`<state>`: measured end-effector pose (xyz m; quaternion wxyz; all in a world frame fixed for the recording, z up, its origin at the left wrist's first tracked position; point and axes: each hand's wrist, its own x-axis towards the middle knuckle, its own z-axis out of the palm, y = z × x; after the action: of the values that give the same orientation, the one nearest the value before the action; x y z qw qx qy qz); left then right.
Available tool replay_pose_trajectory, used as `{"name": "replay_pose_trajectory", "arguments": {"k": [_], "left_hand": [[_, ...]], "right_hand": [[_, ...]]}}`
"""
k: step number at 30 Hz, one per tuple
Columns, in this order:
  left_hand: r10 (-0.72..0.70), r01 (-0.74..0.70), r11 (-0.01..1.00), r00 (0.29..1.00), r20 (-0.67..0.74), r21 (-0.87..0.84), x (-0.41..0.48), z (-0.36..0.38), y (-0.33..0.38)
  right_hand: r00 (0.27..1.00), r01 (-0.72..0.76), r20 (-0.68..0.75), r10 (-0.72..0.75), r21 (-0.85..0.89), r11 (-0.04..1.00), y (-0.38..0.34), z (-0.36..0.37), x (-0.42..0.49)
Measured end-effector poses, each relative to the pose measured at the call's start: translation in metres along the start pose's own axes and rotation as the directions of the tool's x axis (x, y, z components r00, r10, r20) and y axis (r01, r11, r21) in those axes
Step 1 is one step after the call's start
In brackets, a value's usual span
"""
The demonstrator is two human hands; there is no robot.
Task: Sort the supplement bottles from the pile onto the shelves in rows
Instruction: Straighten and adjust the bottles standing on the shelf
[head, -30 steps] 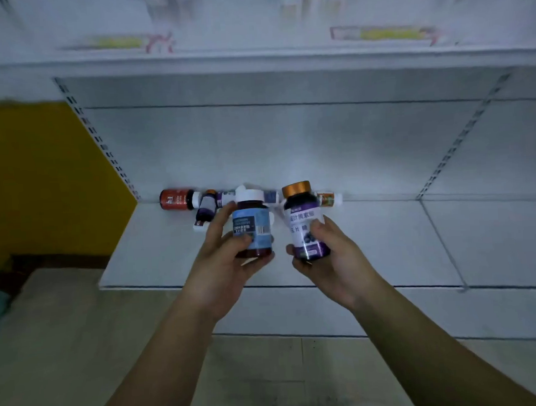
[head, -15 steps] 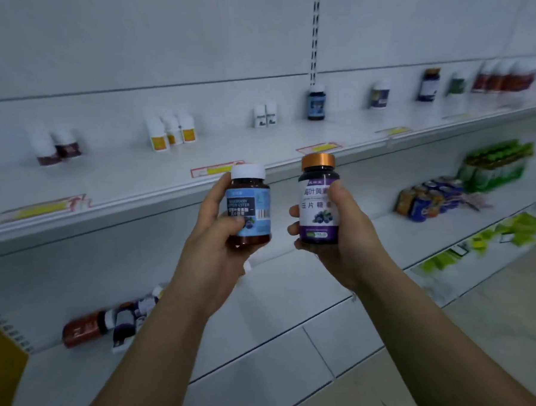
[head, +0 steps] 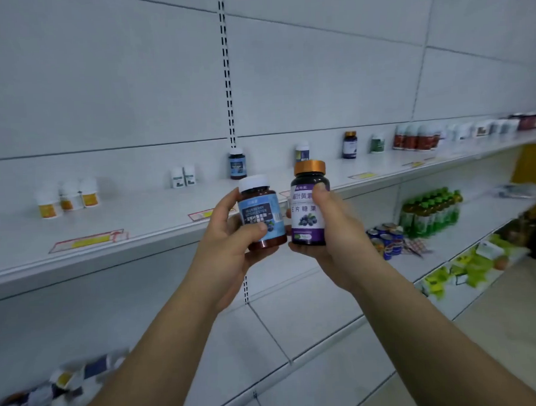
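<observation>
Your left hand [head: 227, 250] wraps the blue-label bottle [head: 263, 217], thumb across the label and fingers behind it. Your right hand [head: 337, 239] grips the purple-label bottle [head: 307, 214] the same way. Both bottles stand upright, caps up, almost touching side by side, held out before the front edge of the upper shelf [head: 156, 221]. What matters for the placing is where each one's likeness stands. A shelved blue bottle [head: 237, 164] with a white cap stands upright near the back edge of that shelf, directly beyond and a little above the bottle in your left hand. That hand has the straight line in: forward over the front edge, long axis kept vertical. A shelved gold-capped bottle [head: 349, 145], dark like the one in your right hand, stands near the back edge further toward the right end, up and to the right of that hand. Your right hand is the nearer one for it, and I judge neither arm needs to cross. The far labels are too small to confirm either match. The pile [head: 38, 398] lies blurred at the left end of the lower shelf [head: 298, 325], well below both hands.
</observation>
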<state>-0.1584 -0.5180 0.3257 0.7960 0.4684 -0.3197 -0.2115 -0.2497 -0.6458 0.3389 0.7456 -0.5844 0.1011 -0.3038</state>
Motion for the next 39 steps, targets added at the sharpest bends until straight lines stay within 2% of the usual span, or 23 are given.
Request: {"name": "replay_pose_trajectory", "arguments": {"k": [5, 10, 15, 17, 20, 22, 27, 29, 33, 35, 39], "left_hand": [[-0.005, 0.010, 0.998, 0.997, -0.072, 0.067, 0.040, 0.043, -0.018], [-0.051, 0.065, 0.982, 0.996, -0.078, 0.180, 0.074, 0.058, -0.016], [0.046, 0.016, 0.924, 0.987, -0.152, 0.383, 0.134, 0.047, -0.006], [0.084, 0.024, 0.849, 0.980, -0.179, 0.528, 0.164, 0.031, -0.004], [0.095, 0.092, 0.648, 0.975, -0.200, 0.756, 0.211, 0.005, -0.007], [0.077, 0.100, 0.542, 0.983, -0.168, 0.834, 0.238, -0.007, -0.013], [0.048, 0.058, 0.445, 0.995, -0.089, 0.893, 0.287, -0.029, -0.033], [0.061, 0.031, 0.333, 0.997, -0.055, 0.942, 0.299, -0.036, -0.041], [0.224, -0.014, 0.072, 0.974, -0.002, 0.997, 0.322, -0.046, -0.048], [0.255, 0.007, -0.060, 0.967, 0.008, 0.998, 0.333, -0.052, -0.051], [0.282, 0.113, -0.156, 0.957, -0.066, 0.981, 0.353, -0.056, -0.059]], "right_hand": [[0.994, 0.061, 0.100, -0.051, -0.094, 0.994, -0.019, -0.059, 0.039], [0.985, 0.089, 0.157, -0.068, -0.130, 0.987, -0.022, -0.086, 0.091], [0.969, 0.138, 0.228, -0.093, -0.191, 0.972, -0.017, -0.078, 0.165], [0.964, 0.157, 0.249, -0.093, -0.253, 0.954, -0.012, -0.075, 0.198], [0.965, 0.155, 0.255, -0.067, -0.343, 0.926, -0.003, -0.072, 0.247], [0.966, 0.142, 0.253, -0.044, -0.385, 0.912, 0.005, -0.073, 0.275], [0.960, 0.104, 0.278, 0.033, -0.464, 0.880, 0.022, -0.077, 0.331], [0.951, 0.110, 0.305, 0.049, -0.484, 0.868, 0.028, -0.078, 0.347], [0.919, 0.194, 0.393, 0.030, -0.518, 0.833, 0.036, -0.078, 0.372], [0.898, 0.226, 0.438, 0.038, -0.533, 0.815, 0.036, -0.076, 0.382], [0.874, 0.270, 0.482, 0.066, -0.593, 0.759, 0.035, -0.073, 0.400]]}}
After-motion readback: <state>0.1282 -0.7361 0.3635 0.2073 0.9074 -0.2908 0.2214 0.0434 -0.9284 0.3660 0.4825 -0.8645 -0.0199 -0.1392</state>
